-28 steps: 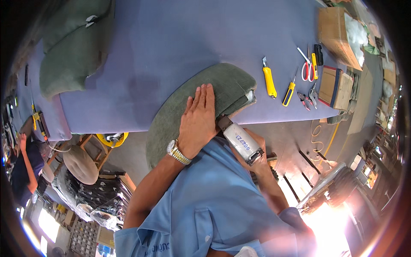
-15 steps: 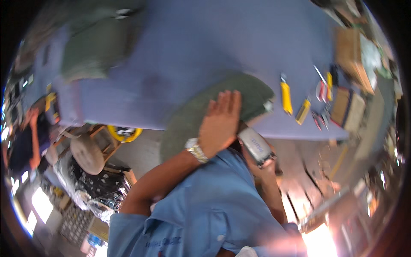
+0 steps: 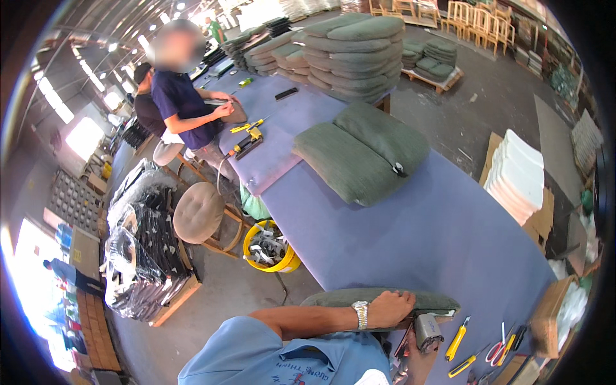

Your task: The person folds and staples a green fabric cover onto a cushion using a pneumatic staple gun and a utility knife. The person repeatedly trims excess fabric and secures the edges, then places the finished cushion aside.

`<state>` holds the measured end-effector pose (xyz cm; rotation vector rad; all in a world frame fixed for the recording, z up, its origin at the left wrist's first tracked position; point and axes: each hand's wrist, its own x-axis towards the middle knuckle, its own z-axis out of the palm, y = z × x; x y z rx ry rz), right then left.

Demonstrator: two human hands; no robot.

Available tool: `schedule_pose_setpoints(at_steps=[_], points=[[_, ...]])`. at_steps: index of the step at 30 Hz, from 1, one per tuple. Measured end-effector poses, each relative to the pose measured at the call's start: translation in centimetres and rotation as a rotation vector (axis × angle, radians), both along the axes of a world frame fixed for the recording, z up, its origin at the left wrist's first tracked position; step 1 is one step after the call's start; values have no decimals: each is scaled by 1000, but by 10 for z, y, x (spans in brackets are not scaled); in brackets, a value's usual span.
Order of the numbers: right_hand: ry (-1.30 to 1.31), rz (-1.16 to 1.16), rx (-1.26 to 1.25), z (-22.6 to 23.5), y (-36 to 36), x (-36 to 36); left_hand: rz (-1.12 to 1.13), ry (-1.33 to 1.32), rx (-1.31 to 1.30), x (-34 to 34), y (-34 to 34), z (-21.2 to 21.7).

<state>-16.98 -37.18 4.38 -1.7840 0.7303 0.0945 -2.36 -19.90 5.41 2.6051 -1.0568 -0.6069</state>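
My left hand (image 3: 388, 308), with a metal watch at the wrist, presses flat on a green cushion (image 3: 346, 298) lying at the near edge of the long table covered in purple-blue cloth (image 3: 417, 237). Just right of it, below the cushion's edge, is a grey hand tool (image 3: 428, 330). My right hand (image 3: 414, 360) grips that tool from below and is mostly hidden at the frame's bottom. Two yellow-handled cutters (image 3: 455, 346) and red-handled scissors (image 3: 497, 351) lie on the table to the right of the tool.
Two green cushions (image 3: 359, 154) lie mid-table. A person in a dark blue shirt (image 3: 183, 102) works at the far end. A round stool (image 3: 199, 212), a yellow bucket (image 3: 269, 247) and plastic-wrapped stock (image 3: 141, 250) stand left of the table; white foam pads (image 3: 516, 176) stand right.
The view has swung upward, so the whole table and hall now show. My left hand stays on the green cushion, now seen low in the frame, with the tool still beside it.
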Motion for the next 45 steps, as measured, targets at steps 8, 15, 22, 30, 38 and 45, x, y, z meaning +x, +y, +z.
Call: schedule_pose_setpoints(at_steps=[8,15,22,30,38,45], points=[[-258,-67,-472,-41,-45,21,-61,-80,-340,9,-26,12],[-255,-8,-251,-96,-77,-9,39,589,-439,83,-29,-33],[-203,-73,-56,-71,-72,1,41,741,-212,63,-42,-61],[-170,146,-145,-65,-71,-5,-56,529,-158,34,-33,-21],[-123,392,-353,-77,-75,-31,-25,403,-2,20,-43,3],[74,427,-368,-43,-79,-22,-1,276,12,13,-51,-7]])
